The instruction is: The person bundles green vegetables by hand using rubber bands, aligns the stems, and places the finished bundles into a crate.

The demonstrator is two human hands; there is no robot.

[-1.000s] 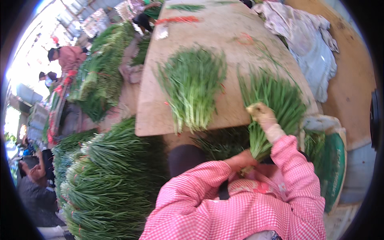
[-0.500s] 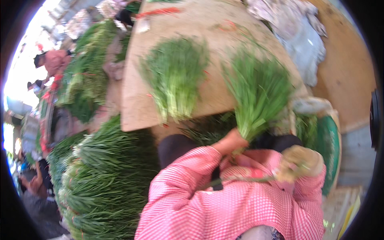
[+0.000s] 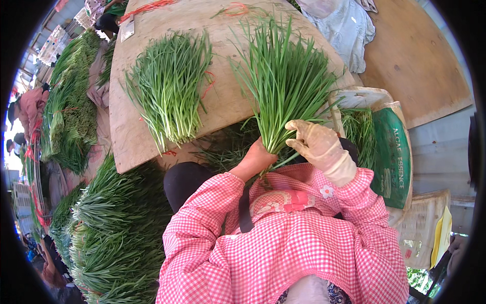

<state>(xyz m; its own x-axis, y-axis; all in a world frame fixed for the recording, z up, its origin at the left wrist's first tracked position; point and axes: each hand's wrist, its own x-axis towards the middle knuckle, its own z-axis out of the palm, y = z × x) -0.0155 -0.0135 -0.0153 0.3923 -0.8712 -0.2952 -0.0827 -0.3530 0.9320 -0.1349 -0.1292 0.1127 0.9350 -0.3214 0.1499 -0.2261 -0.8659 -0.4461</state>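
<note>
Between your hands: chive bunch (image 3: 283,86), fanned upward above the board (image 3: 126,137).
Left hand (image 3: 258,158): clamped round the stems.
Right hand (image 3: 316,142): gloved, curled against them.
Handling: light, floppy, bruisable; grip low.

chive bunch (image 3: 281,86) | green, leaves fanned upward | upright, base gripped | above wooden board's near edge
</note>
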